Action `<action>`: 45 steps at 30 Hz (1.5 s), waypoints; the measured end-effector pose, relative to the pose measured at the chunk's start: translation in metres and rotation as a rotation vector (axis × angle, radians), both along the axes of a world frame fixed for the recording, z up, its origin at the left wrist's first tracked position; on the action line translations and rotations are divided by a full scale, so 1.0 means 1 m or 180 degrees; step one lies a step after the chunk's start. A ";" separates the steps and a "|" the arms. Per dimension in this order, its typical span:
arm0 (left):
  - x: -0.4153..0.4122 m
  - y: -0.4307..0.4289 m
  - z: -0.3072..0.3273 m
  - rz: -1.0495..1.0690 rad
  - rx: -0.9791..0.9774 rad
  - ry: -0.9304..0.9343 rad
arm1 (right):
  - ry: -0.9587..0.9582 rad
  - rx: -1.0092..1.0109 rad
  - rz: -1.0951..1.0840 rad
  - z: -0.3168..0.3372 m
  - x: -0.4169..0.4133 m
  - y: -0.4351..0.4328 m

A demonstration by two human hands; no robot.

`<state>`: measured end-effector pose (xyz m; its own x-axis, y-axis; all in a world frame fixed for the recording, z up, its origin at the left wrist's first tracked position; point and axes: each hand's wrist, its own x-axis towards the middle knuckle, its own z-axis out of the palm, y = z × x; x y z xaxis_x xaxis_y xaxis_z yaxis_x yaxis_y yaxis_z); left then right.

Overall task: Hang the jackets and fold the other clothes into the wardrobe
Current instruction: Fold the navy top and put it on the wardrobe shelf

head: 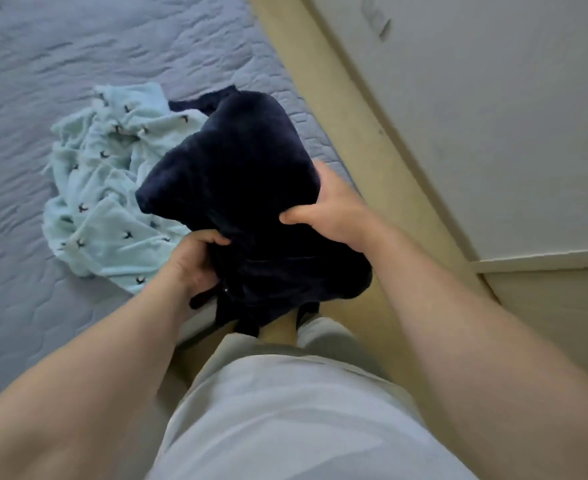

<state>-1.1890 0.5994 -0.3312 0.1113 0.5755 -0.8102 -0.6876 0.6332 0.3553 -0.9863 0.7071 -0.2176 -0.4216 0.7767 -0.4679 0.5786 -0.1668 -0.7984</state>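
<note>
Above the bed [60, 64] edge, the left hand [195, 261] and right hand [334, 206] grip a bundled dark navy garment [237, 174], whose dangling lower folds could slip loose and snag the pale green garment [105, 188] lying beneath

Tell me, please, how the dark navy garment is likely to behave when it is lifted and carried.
Probably floppy: the dark navy garment bulges between the left hand and the right hand, and its ends dangle below. Its plush-looking pile suggests it should not slip easily from a grip. It looks bulky, so holding it with both hands seems sensible.
</note>
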 end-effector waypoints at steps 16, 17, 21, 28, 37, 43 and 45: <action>0.187 0.066 0.142 -0.3037 0.1273 0.0162 | 0.1091 0.0074 -0.3435 0.102 0.234 -0.170; 0.207 0.063 0.149 -0.3155 0.1353 0.0126 | 0.1173 0.0006 -0.3617 0.101 0.248 -0.184; 0.288 0.045 0.169 -0.3531 0.1507 -0.0001 | 0.1395 -0.0207 -0.4093 0.100 0.301 -0.244; 0.448 -0.029 0.194 -0.3672 0.1679 0.0233 | 0.1579 -0.0300 -0.4555 0.105 0.404 -0.361; 0.649 -0.139 0.219 -0.4116 0.1470 -0.0391 | 0.1812 -0.0344 -0.5401 0.121 0.529 -0.508; 0.784 -0.189 0.263 -0.4674 0.1844 -0.0685 | 0.1800 0.0549 -0.6035 0.152 0.611 -0.576; 0.831 -0.201 0.284 -0.4852 0.2010 -0.0771 | 0.1822 0.0817 -0.6217 0.160 0.637 -0.589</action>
<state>-0.3585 0.3987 -0.0472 0.9203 0.0372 -0.3895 0.3099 0.5384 0.7837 -0.3490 0.1181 -0.0581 0.8464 0.2974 -0.4418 -0.4621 -0.0022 -0.8868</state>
